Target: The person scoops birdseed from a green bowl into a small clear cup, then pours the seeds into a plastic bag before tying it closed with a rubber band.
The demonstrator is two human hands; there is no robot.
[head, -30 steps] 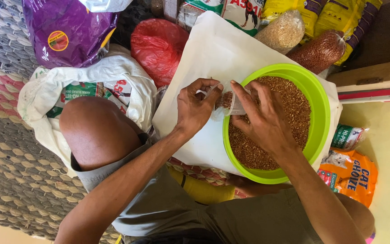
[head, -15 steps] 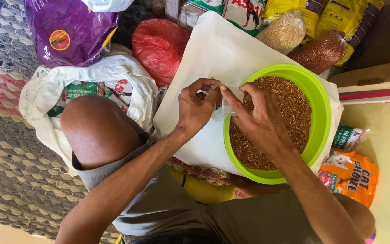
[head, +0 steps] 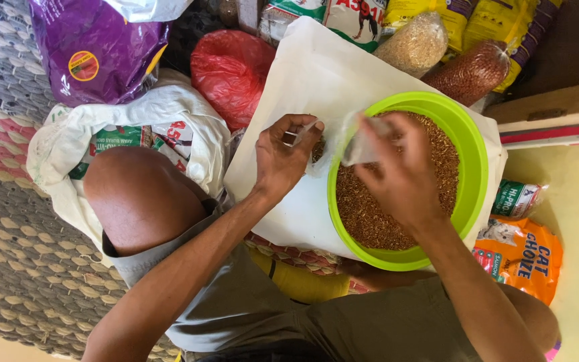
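Clear plastic, a small bag (head: 360,144), is stretched between my 2 hands right over the near rim of the lime-green bowl (head: 477,167), probably so that anything dropped falls back in. My left hand (head: 283,161) pinches 1 edge of the bag between thumb and forefinger, fingers curled tight, just outside the rim. My right hand (head: 400,177) grips the other side, fingers bent; it is motion-blurred, so I cannot tell exactly how the fingers close. A few grains seem to sit in the bag's lower fold, hard to confirm.

The bowl holds reddish-brown grain (head: 437,167) and rests on a white sheet (head: 316,74) laid over my lap, likely to catch spills.

Packages around:
- purple glossy bag (head: 95,47), top left, with a round yellow-and-red sticker
- white woven sack (head: 135,121) with green and red print, beside my bare knee (head: 142,194)
- red plastic bag (head: 232,67), knotted, behind the sheet
- 2 clear pouches at top, 1 of pale grain (head: 417,43), 1 of dark red kernels (head: 470,70)
- yellow packs (head: 524,27) behind them
- orange pet-food pouch (head: 517,255), lower right, with a small green-and-white packet (head: 517,201) above it
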